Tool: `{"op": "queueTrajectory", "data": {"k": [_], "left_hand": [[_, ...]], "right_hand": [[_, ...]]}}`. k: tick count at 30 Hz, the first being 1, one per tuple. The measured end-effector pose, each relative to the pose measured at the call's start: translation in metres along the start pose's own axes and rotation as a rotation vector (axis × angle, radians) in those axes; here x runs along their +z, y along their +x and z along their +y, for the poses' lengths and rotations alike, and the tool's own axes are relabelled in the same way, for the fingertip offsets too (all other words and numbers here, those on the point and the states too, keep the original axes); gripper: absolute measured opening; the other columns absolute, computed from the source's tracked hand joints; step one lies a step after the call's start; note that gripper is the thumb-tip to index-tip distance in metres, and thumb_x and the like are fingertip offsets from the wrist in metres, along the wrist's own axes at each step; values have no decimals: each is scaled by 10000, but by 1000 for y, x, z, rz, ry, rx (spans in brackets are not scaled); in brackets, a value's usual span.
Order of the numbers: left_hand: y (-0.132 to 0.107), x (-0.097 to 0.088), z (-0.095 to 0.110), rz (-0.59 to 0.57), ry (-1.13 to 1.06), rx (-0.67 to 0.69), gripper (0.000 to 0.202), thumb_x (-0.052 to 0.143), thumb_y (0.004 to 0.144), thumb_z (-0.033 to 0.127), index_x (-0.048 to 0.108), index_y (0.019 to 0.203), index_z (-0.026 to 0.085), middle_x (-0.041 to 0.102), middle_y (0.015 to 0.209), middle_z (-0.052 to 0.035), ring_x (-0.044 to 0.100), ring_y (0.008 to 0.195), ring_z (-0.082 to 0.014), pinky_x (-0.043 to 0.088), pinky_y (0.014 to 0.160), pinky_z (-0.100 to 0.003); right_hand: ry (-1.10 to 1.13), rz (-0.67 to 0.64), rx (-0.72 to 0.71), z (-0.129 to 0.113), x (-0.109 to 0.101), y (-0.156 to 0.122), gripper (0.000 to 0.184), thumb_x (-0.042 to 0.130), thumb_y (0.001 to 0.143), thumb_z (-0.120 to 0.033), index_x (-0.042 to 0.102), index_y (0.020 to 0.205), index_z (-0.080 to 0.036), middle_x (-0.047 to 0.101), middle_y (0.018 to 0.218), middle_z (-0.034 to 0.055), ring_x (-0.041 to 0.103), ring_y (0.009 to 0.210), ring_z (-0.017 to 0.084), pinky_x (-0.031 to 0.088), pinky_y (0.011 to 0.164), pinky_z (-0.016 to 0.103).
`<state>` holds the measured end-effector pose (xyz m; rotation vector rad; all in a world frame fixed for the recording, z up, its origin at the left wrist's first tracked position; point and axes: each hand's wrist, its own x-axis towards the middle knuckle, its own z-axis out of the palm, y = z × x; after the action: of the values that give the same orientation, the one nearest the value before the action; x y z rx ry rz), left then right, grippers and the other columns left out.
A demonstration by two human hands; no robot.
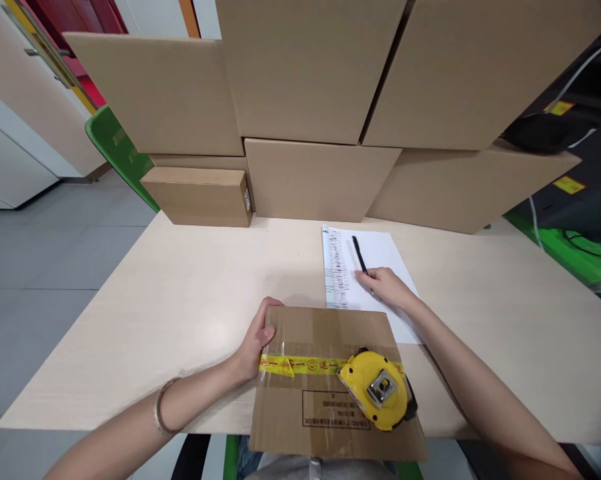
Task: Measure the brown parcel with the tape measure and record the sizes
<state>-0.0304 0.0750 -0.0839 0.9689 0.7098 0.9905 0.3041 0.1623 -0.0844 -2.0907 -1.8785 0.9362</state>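
Observation:
A flat cardboard box [325, 393] sealed with yellow printed tape lies at the table's near edge. A yellow tape measure [375, 390] rests on top of it. My left hand [257, 340] grips the box's left edge, fingers curled over it. My right hand [385, 285] rests on a white printed sheet [380, 257] beyond the box, its fingers closed round the lower end of a black pen [359, 255] that slants over the paper.
Large cardboard boxes [310, 87] are stacked along the table's far side, with a smaller flat one [200, 195] at the left. A green chair [117, 150] stands behind them. The light wooden table [145, 300] has grey floor to its left.

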Motion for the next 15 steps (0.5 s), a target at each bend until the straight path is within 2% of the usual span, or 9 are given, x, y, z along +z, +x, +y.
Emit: {"op": "queueTrajectory", "data": {"k": [3,6,8,10,13,15], "left_hand": [[1,1,2,17,1,26,522,711,779,622,530,1058,219,574,910,-16,539,780,-187,447,662,-289],[2,3,4,22,0,45,515,704,782,622,525,1042,215,578,872,-13,541,745,-182,444,641,-286],[3,3,4,23,8,67,501,692,790,621,529,1031,213,578,857,-12,539,730,-180,441,631,-284],[5,2,4,33,20,88,489,691,790,620,537,1015,214,573,848,-8,533,726,-176,435,625,-278],[6,0,2,40,17,82,478,693,794,616,542,1018,222,573,859,-7,538,735,-178,440,634,-281],[6,-2,2,41,34,86,470,687,810,601,552,1076,238,588,926,-18,560,785,-194,460,672,-297]], "right_hand": [[-171,46,95,-10,-7,-6,318,591,987,-464,677,1002,-158,702,958,35,673,827,169,565,784,368],[-268,84,128,-22,-13,-13,391,554,983,-502,680,853,-155,705,845,65,684,843,229,531,803,419],[-285,131,117,-30,-20,-27,472,477,993,-539,666,778,-163,693,757,102,690,829,296,503,762,437],[-263,184,81,-37,-29,-52,536,348,1020,-570,666,847,-175,706,790,119,689,826,309,490,734,421],[-175,261,-90,-46,-36,-107,599,168,1047,-571,660,1041,-229,725,1002,86,681,909,245,504,793,374],[-161,349,-380,-51,-31,-142,535,286,1026,-590,671,1156,-242,716,1055,97,669,963,271,512,795,402]]}}
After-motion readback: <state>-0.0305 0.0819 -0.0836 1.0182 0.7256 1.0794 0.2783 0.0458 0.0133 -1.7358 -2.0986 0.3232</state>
